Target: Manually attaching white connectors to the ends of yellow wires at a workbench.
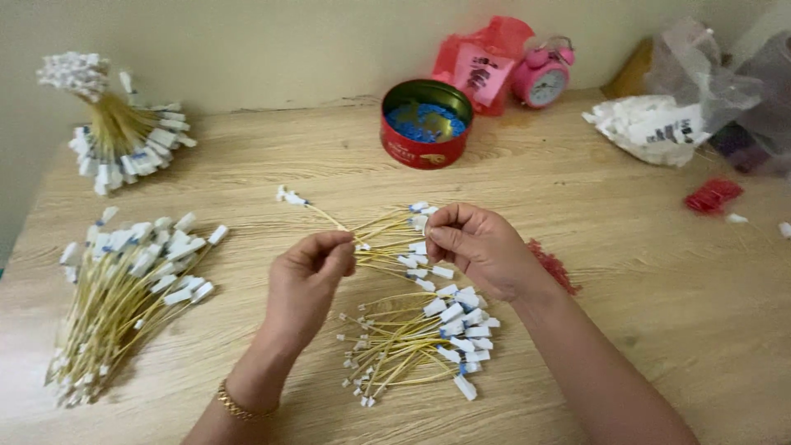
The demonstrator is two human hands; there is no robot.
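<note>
A person's two hands gather a small bunch of yellow cords with white tags (pixel 395 239) above a wooden table (pixel 643 288), the left hand (pixel 306 276) pinched shut on the plain ends and the right hand (pixel 478 247) closed around the tagged ends, fingers curled over the white tabs. One cord (pixel 309 206) strays out beyond the left hand's fingertips, pointing away from the person.

Just below both hands, between the wrists, lies a loose heap of the same tagged cords (pixel 420 342), unsorted, tags mostly on the right-hand side. Well out to the left of the left hand rests a long aligned pile of cords (pixel 124 297), and farther off beyond it a tied bundle standing fanned on its tags (pixel 115 132) (the one batch that appears finished and bound).

Judged from the layout, the work seems partly done: one bundle tied, a large pile laid straight, a handful in the grip, and the loose heap under the hands not yet gathered.

Beyond the right hand sit a red round tin holding blue bits (pixel 426 124), a pink alarm clock (pixel 542 78) and a red plastic bag (pixel 482 62). Off to the right hand's far side are a white packet of tags (pixel 651 128), clear plastic bags (pixel 725 74) and a small clump of red ties (pixel 713 195). A gold bracelet (pixel 239 405) circles the left wrist.
</note>
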